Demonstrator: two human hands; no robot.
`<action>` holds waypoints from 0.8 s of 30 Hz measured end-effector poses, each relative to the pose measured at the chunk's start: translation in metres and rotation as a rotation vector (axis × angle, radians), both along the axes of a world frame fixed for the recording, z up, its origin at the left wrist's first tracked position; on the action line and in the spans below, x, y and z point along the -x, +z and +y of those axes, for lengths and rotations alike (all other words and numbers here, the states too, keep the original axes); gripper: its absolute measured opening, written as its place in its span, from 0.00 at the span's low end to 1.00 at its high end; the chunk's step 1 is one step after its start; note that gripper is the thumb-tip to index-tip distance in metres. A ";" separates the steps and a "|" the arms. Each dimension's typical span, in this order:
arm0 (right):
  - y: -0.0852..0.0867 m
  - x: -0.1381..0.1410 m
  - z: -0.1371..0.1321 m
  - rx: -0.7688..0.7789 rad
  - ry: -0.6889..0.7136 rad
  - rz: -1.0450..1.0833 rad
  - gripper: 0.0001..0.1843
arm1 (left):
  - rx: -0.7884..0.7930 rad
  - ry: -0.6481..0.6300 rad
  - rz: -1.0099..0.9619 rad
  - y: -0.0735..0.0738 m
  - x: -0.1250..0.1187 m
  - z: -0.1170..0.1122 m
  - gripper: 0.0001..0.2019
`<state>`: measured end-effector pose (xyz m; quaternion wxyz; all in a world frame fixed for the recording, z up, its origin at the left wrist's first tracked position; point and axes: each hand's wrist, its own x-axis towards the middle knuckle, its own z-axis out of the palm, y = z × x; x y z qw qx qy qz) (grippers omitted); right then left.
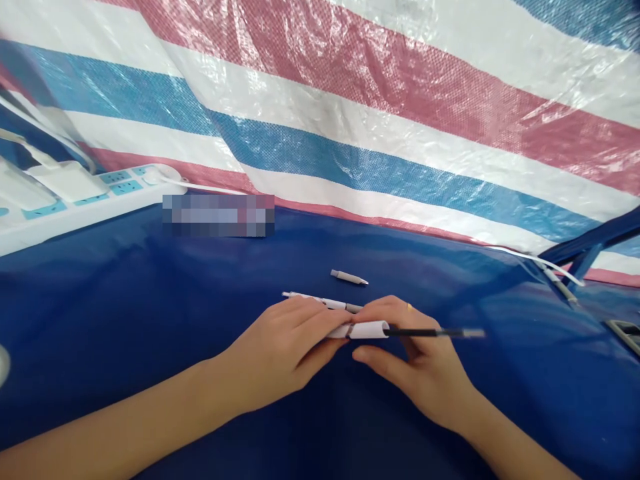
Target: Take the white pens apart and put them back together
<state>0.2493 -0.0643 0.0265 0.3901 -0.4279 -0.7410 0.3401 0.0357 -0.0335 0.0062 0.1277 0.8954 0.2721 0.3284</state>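
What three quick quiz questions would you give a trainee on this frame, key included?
1. Multiple choice: what lies on the blue sheet beyond the hands, touching neither? A) a grey tapered pen part B) a pair of scissors C) a roll of tape
2. True or false: the black rod sticks out past the right hand.
3. Fill in the blank: the tube between the left hand and the right hand is ___.

Key: 1 A; 2 true; 3 white.
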 end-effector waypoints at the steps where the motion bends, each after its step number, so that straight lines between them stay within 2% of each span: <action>1: -0.004 -0.005 0.004 -0.051 -0.027 -0.089 0.15 | 0.010 0.014 0.012 0.000 0.003 0.003 0.11; 3: -0.013 -0.015 0.017 -0.129 -0.180 -0.259 0.14 | 0.058 0.069 0.048 0.001 0.010 0.010 0.12; 5: -0.023 -0.024 0.033 -0.113 -0.299 -0.352 0.14 | 0.095 0.148 0.076 0.003 0.017 0.018 0.14; 8: -0.034 -0.028 0.053 -0.047 -0.285 -0.408 0.17 | 0.102 0.245 0.161 0.003 0.020 0.027 0.16; 11: -0.040 -0.024 0.061 -0.086 -0.257 -0.453 0.11 | 0.108 0.288 0.245 0.001 0.017 0.028 0.17; 15: -0.038 -0.023 0.059 -0.113 -0.283 -0.431 0.09 | 0.056 0.289 0.292 -0.001 0.014 0.027 0.17; 20: -0.024 -0.037 0.046 -0.002 -0.354 -0.257 0.07 | -0.022 0.343 0.338 0.000 0.022 0.034 0.18; 24: -0.018 -0.042 0.038 -0.002 -0.404 -0.110 0.05 | -0.019 0.368 0.338 -0.003 0.027 0.042 0.17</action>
